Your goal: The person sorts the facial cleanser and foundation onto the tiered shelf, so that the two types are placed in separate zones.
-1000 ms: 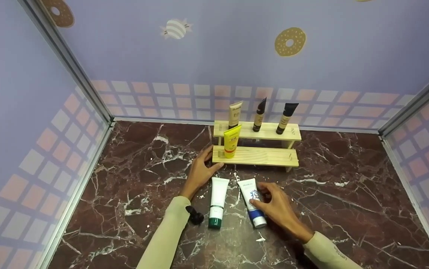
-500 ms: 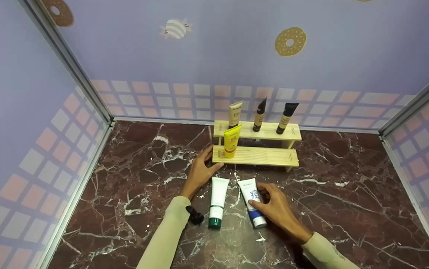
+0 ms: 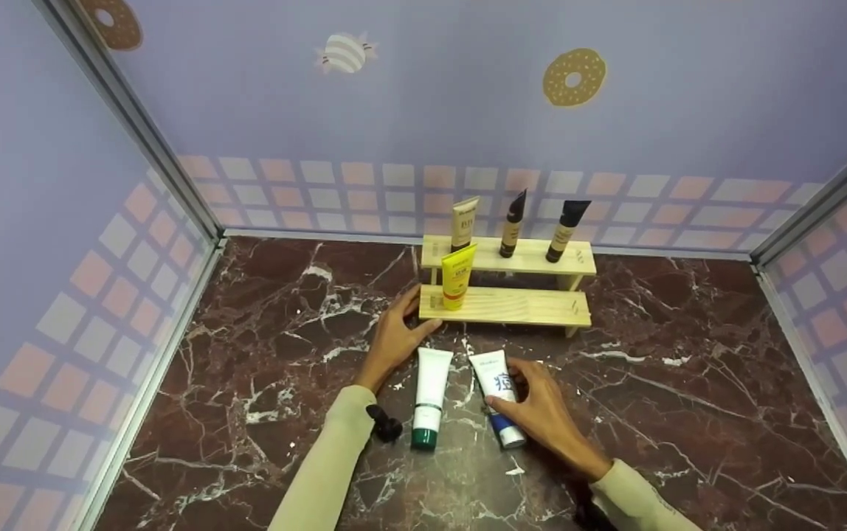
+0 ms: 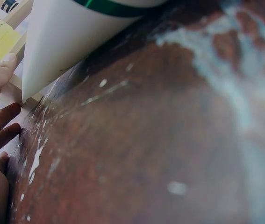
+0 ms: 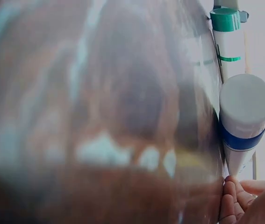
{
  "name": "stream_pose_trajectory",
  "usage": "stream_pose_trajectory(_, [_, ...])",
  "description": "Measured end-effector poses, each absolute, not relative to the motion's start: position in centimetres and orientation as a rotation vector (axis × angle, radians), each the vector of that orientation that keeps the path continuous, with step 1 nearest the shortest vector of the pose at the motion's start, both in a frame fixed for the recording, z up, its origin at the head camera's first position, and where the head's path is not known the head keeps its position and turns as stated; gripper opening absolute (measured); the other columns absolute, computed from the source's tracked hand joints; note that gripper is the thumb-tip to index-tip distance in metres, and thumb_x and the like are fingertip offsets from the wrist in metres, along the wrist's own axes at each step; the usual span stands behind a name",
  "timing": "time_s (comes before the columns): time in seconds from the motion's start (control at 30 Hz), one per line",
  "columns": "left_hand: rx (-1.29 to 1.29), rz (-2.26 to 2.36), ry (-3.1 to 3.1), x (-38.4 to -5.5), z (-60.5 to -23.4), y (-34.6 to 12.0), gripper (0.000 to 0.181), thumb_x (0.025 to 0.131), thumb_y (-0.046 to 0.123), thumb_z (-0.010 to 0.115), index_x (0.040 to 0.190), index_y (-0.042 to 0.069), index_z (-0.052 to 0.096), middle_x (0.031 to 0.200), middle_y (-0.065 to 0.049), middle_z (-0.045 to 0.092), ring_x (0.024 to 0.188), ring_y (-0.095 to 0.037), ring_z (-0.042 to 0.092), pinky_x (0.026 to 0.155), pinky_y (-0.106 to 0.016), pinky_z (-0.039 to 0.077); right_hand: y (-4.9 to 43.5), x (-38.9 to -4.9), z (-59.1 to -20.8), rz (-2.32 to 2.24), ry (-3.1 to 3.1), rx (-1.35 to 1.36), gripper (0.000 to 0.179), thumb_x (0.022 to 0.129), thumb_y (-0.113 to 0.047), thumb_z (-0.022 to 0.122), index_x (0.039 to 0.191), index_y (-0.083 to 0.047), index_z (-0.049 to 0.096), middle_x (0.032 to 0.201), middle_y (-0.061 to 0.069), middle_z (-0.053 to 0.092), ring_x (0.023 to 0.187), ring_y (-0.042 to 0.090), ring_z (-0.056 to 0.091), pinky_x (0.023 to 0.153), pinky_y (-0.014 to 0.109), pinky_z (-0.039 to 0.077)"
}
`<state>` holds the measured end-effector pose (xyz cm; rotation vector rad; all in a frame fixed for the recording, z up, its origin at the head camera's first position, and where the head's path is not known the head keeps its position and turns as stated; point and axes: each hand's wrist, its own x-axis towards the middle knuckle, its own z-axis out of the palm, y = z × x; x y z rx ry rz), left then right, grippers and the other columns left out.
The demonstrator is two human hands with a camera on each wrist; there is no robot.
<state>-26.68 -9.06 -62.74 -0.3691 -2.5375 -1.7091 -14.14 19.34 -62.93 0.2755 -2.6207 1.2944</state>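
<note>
In the head view my right hand [image 3: 545,409] pinches a white squeeze tube with a blue band [image 3: 495,377], which lies on the marble-patterned table. The thumb is on top of it and the fingers are at its right edge. The right wrist view shows its white cap [image 5: 245,98] close up. My left hand [image 3: 396,335] holds the left end of a two-tier wooden stand [image 3: 519,306], its thumb at the front edge. A white tube with a green cap [image 3: 432,380] lies between my hands. Standing on the lower tier is a yellow tube [image 3: 457,279].
On the upper tier stand a beige tube [image 3: 465,223], a slim dark-topped tube [image 3: 513,225] and a black-topped tube [image 3: 567,232]. Behind the stand rises a purple patterned wall [image 3: 453,96]. Side walls enclose the table [image 3: 268,383] at left and right.
My right thumb has slid slightly toward the left across the blue-banded tube, and the right forearm has shifted a little left. The left hand keeps its place on the stand.
</note>
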Motion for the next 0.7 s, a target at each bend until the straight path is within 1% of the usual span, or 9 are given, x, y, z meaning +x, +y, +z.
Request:
stream_pose_trajectory(0.07, [-0.371, -1.706, -2.536, -26.7, -62.8, -9.1, 0.087, 0.097, 0.032, 0.088, 0.168, 0.005, 0.045, 0.156, -0.017, 0.062, 0.151, -0.033, 0.054, 0.132, -0.057, 0.028, 19.1, -14.0, -62.5, 1.311, -2.650, 0.235, 0.073, 0.076, -0.032, 0.100, 0.135, 0.001, 0.071, 0.111, 0.007, 0.071, 0.101, 0.022, 0.064, 0.093, 0.047, 0.055])
stream_pose_trajectory(0.13, [-0.372, -1.709, -2.533, -26.7, -62.8, -9.1, 0.087, 0.097, 0.032, 0.088, 0.168, 0.005, 0.045, 0.157, -0.018, 0.061, 0.148, -0.032, 0.057, 0.132, -0.057, 0.029, 19.0, -13.9, -62.5, 1.309, -2.646, 0.235, 0.074, 0.075, -0.032, 0.101, 0.134, 0.001, 0.071, 0.111, 0.007, 0.070, 0.101, 0.023, 0.063, 0.093, 0.046, 0.054])
stream_pose_trajectory(0.17, [-0.372, -1.710, -2.533, -26.7, -62.8, -9.1, 0.087, 0.097, 0.032, 0.088, 0.168, 0.005, 0.045, 0.158, -0.018, 0.061, 0.148, -0.032, 0.057, 0.132, -0.056, 0.029, 19.0, -13.9, -62.6, 1.307, -2.629, 0.253, 0.071, 0.077, -0.033, 0.100, 0.132, 0.002, 0.071, 0.110, 0.008, 0.069, 0.100, 0.024, 0.062, 0.091, 0.045, 0.054])
stream_pose_trajectory(0.2, [-0.373, -1.713, -2.533, -26.7, -62.8, -9.1, 0.087, 0.097, 0.031, 0.088, 0.168, 0.005, 0.045, 0.158, -0.018, 0.060, 0.148, -0.032, 0.057, 0.132, -0.056, 0.029, 18.9, -13.9, -62.8, 1.302, -2.620, 0.254, 0.071, 0.077, -0.033, 0.099, 0.131, 0.002, 0.072, 0.109, 0.008, 0.069, 0.099, 0.024, 0.062, 0.091, 0.045, 0.053])
stream_pose_trajectory(0.27, [-0.368, -1.719, -2.536, -26.7, -62.7, -9.1, 0.087, 0.097, 0.032, 0.088, 0.168, 0.005, 0.045, 0.157, -0.018, 0.061, 0.150, -0.032, 0.056, 0.133, -0.056, 0.028, 18.6, -13.5, -62.0, 1.288, -2.617, 0.267, 0.069, 0.078, -0.033, 0.098, 0.130, 0.004, 0.071, 0.109, 0.010, 0.068, 0.100, 0.026, 0.060, 0.090, 0.046, 0.052])
stream_pose_trajectory(0.37, [-0.367, -1.730, -2.533, -26.6, -62.6, -9.1, 0.086, 0.098, 0.030, 0.088, 0.168, 0.005, 0.045, 0.161, -0.020, 0.057, 0.148, -0.034, 0.057, 0.131, -0.056, 0.031, 18.5, -13.5, -61.8, 1.270, -2.660, 0.244, 0.072, 0.078, -0.036, 0.099, 0.132, 0.003, 0.071, 0.111, 0.010, 0.067, 0.101, 0.027, 0.060, 0.092, 0.046, 0.051])
stream_pose_trajectory(0.4, [-0.368, -1.732, -2.530, -26.6, -62.6, -9.1, 0.085, 0.098, 0.030, 0.088, 0.168, 0.004, 0.045, 0.162, -0.021, 0.056, 0.148, -0.034, 0.058, 0.130, -0.057, 0.033, 18.4, -13.4, -61.3, 1.265, -2.693, 0.221, 0.075, 0.077, -0.036, 0.100, 0.133, 0.003, 0.071, 0.112, 0.010, 0.068, 0.102, 0.028, 0.061, 0.093, 0.049, 0.052])
stream_pose_trajectory(0.5, [-0.373, -1.728, -2.519, -26.6, -62.6, -9.0, 0.084, 0.098, 0.027, 0.088, 0.166, 0.003, 0.047, 0.164, -0.024, 0.052, 0.144, -0.036, 0.061, 0.128, -0.057, 0.037, 18.3, -13.4, -61.3, 1.252, -2.725, 0.202, 0.077, 0.078, -0.040, 0.100, 0.135, 0.003, 0.070, 0.116, 0.012, 0.068, 0.105, 0.030, 0.063, 0.096, 0.052, 0.052])
stream_pose_trajectory(0.7, [-0.394, -1.734, -2.491, -26.7, -62.6, -9.0, 0.083, 0.097, 0.024, 0.088, 0.165, 0.000, 0.047, 0.163, -0.026, 0.052, 0.143, -0.037, 0.062, 0.129, -0.055, 0.036, 18.0, -13.4, -61.4, 1.233, -2.746, 0.168, 0.079, 0.078, -0.040, 0.100, 0.137, 0.003, 0.069, 0.119, 0.015, 0.068, 0.110, 0.034, 0.063, 0.100, 0.056, 0.052])
